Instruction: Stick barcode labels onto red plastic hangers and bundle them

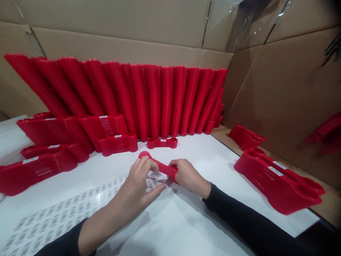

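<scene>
A flat red plastic piece [163,168] with rounded, wider ends is held at a slant above the white table. My right hand [188,176] is closed round its right end. My left hand [141,177] curves over its left part, fingers bent against it and thumb stretched out below. Beneath the hands, partly covered by them, lies a sheet of small printed labels [66,209] that runs to the lower left. Just beyond, a short stack of the same red pieces [162,143] stands with a white label on top.
Tall stacks of red pieces [151,103] line the back against a cardboard wall [119,42]. Labelled bundles [45,165] stand at the left. More bundles [277,177] sit at the table's right edge, with another red stack [245,137] behind them.
</scene>
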Demonstrator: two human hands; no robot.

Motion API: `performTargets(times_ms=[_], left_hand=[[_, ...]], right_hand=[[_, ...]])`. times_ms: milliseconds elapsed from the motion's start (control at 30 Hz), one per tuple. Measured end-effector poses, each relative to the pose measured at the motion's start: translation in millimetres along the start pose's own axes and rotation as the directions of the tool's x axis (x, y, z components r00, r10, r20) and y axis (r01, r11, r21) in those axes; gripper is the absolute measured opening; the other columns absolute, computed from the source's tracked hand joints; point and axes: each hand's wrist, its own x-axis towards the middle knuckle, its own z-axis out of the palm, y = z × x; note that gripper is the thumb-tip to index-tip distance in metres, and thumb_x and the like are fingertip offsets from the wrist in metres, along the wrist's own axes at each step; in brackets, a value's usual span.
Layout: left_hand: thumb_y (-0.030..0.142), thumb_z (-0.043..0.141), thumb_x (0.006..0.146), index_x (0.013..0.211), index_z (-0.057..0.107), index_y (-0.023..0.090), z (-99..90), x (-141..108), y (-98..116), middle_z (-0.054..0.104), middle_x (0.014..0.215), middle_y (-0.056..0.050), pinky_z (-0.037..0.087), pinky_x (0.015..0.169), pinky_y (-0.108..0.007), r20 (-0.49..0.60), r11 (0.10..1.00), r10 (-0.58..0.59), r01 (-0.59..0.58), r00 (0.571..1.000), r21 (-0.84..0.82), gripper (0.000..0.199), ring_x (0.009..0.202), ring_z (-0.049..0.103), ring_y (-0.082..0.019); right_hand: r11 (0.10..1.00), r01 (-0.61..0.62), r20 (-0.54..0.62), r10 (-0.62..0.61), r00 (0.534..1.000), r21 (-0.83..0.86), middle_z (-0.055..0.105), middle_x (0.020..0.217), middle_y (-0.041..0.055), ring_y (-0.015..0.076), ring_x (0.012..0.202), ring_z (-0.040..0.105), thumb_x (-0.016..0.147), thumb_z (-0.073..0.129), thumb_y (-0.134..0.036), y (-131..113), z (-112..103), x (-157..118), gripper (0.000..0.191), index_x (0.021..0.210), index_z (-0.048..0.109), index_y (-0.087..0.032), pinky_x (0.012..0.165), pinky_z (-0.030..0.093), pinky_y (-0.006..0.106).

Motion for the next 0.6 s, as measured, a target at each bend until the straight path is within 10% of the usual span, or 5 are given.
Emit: performTargets(times_ms=[600], left_hand=[[0.020,0.044,0.084,0.094,0.040,0.026,7.7,1.1,-10.2,0.056,0.098,0.001,0.009,0.105,-0.051,0.002,0.992,-0.017,0.016,1.000,0.126,0.012,0.109,0.048,-0.019]], right_hand=[[0.992,-0.006,0.029,0.010,1.000,-0.125,0.065,0.077,0.0053,0.0151,0.066,0.054,0.062,0.050,-0.003,-9.0,-4.8,-5.9,0.027,0.079,0.066,-0.017,0.053,0.028,0.022]])
